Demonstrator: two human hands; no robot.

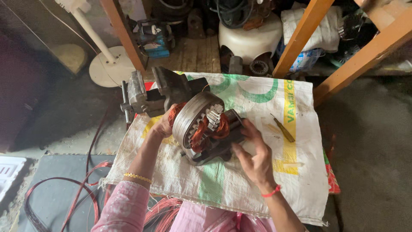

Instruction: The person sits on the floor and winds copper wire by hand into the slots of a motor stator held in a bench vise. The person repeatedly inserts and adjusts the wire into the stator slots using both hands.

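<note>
A round metal motor stator (195, 115) with copper wire windings stands on edge on a white woven sack (257, 172). My left hand (163, 126) grips its rim on the left side, next to the windings. My right hand (253, 152) is at its right side, fingers pinching a small dark flat tool against the stator's slots. A dark metal base part lies under the stator.
A grey bench vise (154, 92) sits at the sack's far left corner. A small screwdriver (283, 129) lies on the sack to the right. Wooden beams (300, 38) slant at the back. Loops of red wire (86, 189) hang at the lower left.
</note>
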